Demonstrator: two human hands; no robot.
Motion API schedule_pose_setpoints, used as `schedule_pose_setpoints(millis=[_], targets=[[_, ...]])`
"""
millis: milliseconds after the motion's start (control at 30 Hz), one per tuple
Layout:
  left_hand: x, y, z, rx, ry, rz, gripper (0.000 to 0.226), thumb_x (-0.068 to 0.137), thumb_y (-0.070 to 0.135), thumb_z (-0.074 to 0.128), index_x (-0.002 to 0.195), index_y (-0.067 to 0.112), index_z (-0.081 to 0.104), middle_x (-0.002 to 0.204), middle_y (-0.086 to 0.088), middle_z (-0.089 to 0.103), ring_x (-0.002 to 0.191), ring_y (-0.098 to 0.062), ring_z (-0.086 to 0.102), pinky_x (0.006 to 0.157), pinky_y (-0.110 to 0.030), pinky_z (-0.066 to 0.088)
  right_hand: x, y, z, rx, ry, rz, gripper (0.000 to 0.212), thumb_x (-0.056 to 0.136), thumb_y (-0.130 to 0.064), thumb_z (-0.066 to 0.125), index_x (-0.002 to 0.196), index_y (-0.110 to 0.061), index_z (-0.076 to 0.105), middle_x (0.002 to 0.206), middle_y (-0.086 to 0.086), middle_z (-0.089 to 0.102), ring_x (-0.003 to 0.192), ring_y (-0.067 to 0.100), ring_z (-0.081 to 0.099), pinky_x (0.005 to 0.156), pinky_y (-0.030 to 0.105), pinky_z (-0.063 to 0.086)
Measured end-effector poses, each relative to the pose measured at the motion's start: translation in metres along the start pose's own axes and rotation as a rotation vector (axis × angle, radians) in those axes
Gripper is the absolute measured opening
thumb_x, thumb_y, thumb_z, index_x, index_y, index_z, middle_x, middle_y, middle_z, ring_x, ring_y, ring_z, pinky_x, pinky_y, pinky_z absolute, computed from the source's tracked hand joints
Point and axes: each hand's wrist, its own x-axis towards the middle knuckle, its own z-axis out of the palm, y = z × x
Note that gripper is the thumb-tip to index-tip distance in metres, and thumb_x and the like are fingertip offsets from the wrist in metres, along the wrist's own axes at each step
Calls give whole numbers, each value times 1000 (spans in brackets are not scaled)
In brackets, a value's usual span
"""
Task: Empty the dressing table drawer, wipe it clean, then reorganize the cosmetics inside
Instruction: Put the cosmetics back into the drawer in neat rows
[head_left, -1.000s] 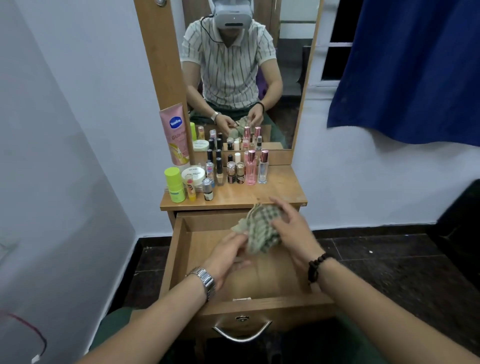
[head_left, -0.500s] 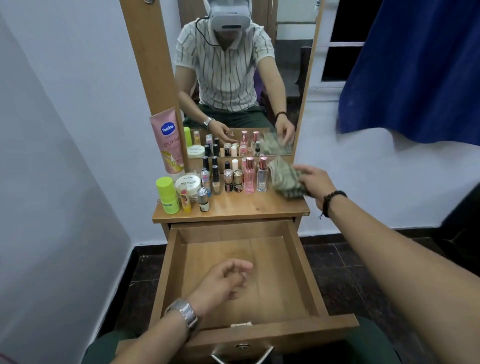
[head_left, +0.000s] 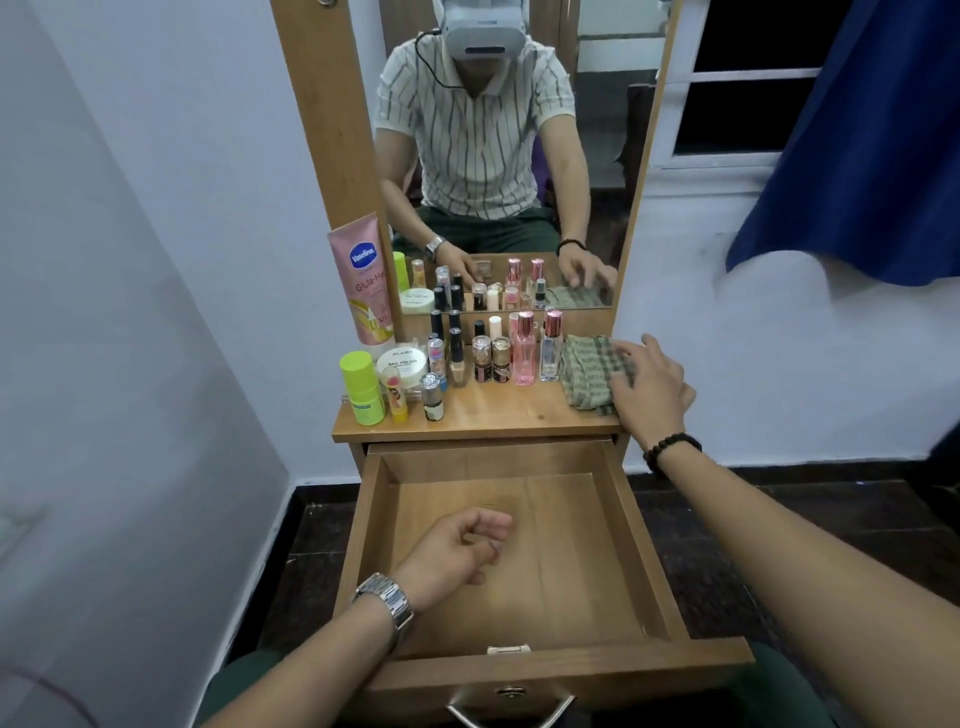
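The wooden drawer (head_left: 374, 525) is pulled out below the dressing table top (head_left: 498, 415), and nothing lies inside it. A folded green checked cloth (head_left: 589, 371) lies at the right end of the top. My right hand (head_left: 649, 389) rests on the cloth with fingers spread flat. My left hand (head_left: 460, 553) hovers over the drawer floor, fingers loosely curled, holding nothing. Several cosmetics stand along the back of the top: a lime green bottle (head_left: 361, 387), a white nail polish jar (head_left: 402, 364), small bottles, two pink-capped perfume bottles (head_left: 524, 348), and a pink Vaseline tube (head_left: 363, 280).
A tall mirror (head_left: 498, 156) with a wooden frame rises behind the cosmetics. A white wall closes in on the left. A blue curtain (head_left: 862, 145) hangs at the upper right beside a window. Dark floor tiles lie on both sides of the drawer.
My right hand carried the checked cloth up out of the drawer, set it on the right end of the table top and flattened on it. My left hand let go and stayed over the drawer.
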Motion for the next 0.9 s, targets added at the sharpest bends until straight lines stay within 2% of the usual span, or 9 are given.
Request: schedule_pose_setpoints(millis=[100,267,367,467,500,567,633,733,900], targets=[[1,7,-13,86,61,74,31,91,-2,48,114,16,59,107,5,61,81,-3,57,63,-17,47,-43,-13,3,66,103,-204,40,88,-8,49,121,-31,56,145,-8,42,129,15,37,96,35,24],[-5,35,-35,186,252,344,36,86,-7,48,95,22,68,90,7,70,74,2,61,66,-15,47,-89,-22,22,-103,-145,-508,53,87,-10,55,134,-33,46,155,-10,27,139,8,25,107,35,14],[-9,70,-52,243,414,459,30,87,-2,52,89,22,70,85,10,69,75,1,61,68,-10,45,-93,-30,33,-169,-228,-543,66,88,-13,52,146,-31,28,160,-7,12,145,10,13,113,37,10],[-2,107,-87,218,713,535,26,86,0,55,89,21,70,91,12,65,79,0,57,61,-5,42,-89,-34,45,-248,-257,-533,78,85,-11,51,152,-29,15,162,-5,4,148,11,3,116,38,4],[3,117,-102,238,812,567,24,86,2,56,91,22,69,97,10,63,85,-2,56,63,-6,43,-89,-34,48,-278,-259,-527,80,84,-11,52,153,-27,14,162,-4,5,148,12,3,116,38,2],[21,128,-136,326,942,605,25,86,7,57,93,27,69,112,3,58,104,-8,53,84,-16,44,-88,-33,51,-313,-246,-526,79,83,-11,54,152,-26,17,161,-3,13,148,14,8,117,39,3],[44,133,-163,341,958,545,28,86,7,56,97,29,71,129,-3,49,122,-14,44,101,-25,37,-88,-32,52,-313,-228,-521,77,82,-11,55,151,-26,23,159,-4,19,147,14,12,117,39,4],[71,141,-184,342,893,433,33,88,7,51,104,26,73,145,-5,38,134,-18,35,105,-27,36,-90,-32,56,-326,-209,-523,78,80,-13,59,150,-26,26,158,-4,22,146,15,15,117,40,5],[94,142,-196,401,879,385,31,88,11,53,113,20,70,117,-5,64,103,-23,60,85,-29,50,-93,-28,63,-349,-177,-517,81,78,-13,61,150,-25,26,158,-4,22,146,15,16,117,40,2]])
